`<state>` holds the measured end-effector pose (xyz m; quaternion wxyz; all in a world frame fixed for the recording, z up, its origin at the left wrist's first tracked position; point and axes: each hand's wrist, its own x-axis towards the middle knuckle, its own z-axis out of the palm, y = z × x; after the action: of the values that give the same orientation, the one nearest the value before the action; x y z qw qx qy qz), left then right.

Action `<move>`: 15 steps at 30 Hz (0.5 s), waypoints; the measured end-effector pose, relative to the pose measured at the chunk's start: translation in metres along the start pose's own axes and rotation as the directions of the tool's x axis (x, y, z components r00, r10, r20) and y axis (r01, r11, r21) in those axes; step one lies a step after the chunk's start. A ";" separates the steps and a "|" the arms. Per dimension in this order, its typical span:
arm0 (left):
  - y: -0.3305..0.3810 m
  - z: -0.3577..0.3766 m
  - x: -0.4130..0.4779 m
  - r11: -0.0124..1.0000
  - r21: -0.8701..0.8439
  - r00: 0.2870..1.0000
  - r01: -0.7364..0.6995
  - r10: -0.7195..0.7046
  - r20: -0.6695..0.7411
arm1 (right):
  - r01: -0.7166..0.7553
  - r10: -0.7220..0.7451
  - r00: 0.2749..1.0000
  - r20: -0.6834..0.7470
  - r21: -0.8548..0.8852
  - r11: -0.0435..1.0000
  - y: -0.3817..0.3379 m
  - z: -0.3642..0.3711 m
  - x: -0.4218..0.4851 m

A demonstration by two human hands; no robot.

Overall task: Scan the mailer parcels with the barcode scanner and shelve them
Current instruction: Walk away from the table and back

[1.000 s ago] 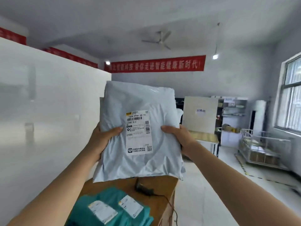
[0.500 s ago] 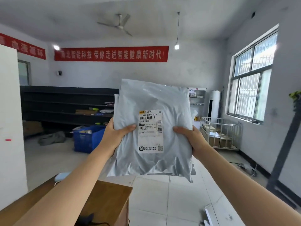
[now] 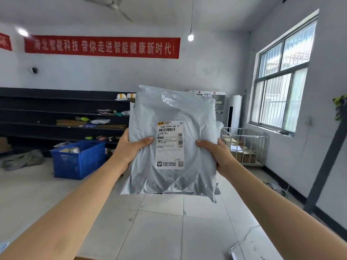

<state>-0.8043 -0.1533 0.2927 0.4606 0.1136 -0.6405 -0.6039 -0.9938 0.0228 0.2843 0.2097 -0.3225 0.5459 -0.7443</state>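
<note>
A grey plastic mailer parcel hangs upright at chest height, its white shipping label with barcodes facing me. My left hand grips its left edge, thumb across the front. My right hand grips the right edge the same way. Behind it, along the back wall, runs a long dark shelf unit with a few small parcels lying on its boards. No barcode scanner is in view.
A blue plastic crate with items stands on the floor before the shelves. A white wire cart with boxes is at the right under the window. A dark post leans at far right. Tiled floor lies ahead.
The view has swung right, away from the white panel and the wooden desk with teal parcels, toward the shelves. Both hands keep the same hold on the mailer.
</note>
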 end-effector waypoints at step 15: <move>-0.150 0.021 0.278 0.993 0.119 0.956 0.008 0.027 -0.293 | -0.089 0.069 0.965 0.254 0.070 0.994 0.107 0.002 0.383</move>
<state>-1.0340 -0.3712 0.2903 0.5460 0.2260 -0.6003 -0.5390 -1.2658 -0.2668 0.2789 0.3194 -0.3834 0.4970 -0.7099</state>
